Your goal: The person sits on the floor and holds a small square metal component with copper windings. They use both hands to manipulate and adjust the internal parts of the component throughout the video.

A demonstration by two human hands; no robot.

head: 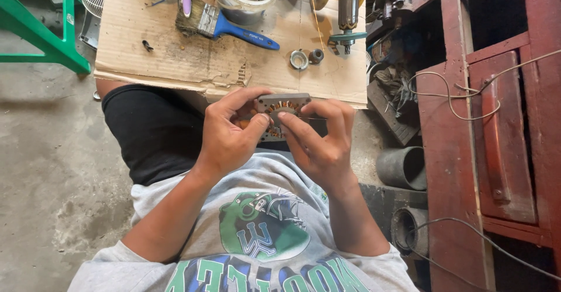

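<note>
Nearest the camera, a grey shirt (257, 233) with a green and blue print fills the lower middle, and both bare forearms rise from it toward the centre. The left hand (231, 134) and the right hand (318, 143) meet over the lap, both clamped on a small motor stator (282, 106): a grey, squarish metal frame with copper windings showing in its opening. The left thumb presses its lower face while the left fingers wrap its upper edge; the right fingers curl over its right side. The stator is held in the air, just in front of the near edge of a cardboard sheet (175, 58). On that cardboard, past the hands, lie two small metal rings (306, 58) side by side, and a blue-handled paintbrush (225, 26) lies to their left. Farther back stands a plastic tub (245, 0) of metal parts. A green frame (47, 23) stands far left on the concrete floor (52, 169); a dark red wooden cabinet (461, 128) draped with wires runs along the right.
</note>
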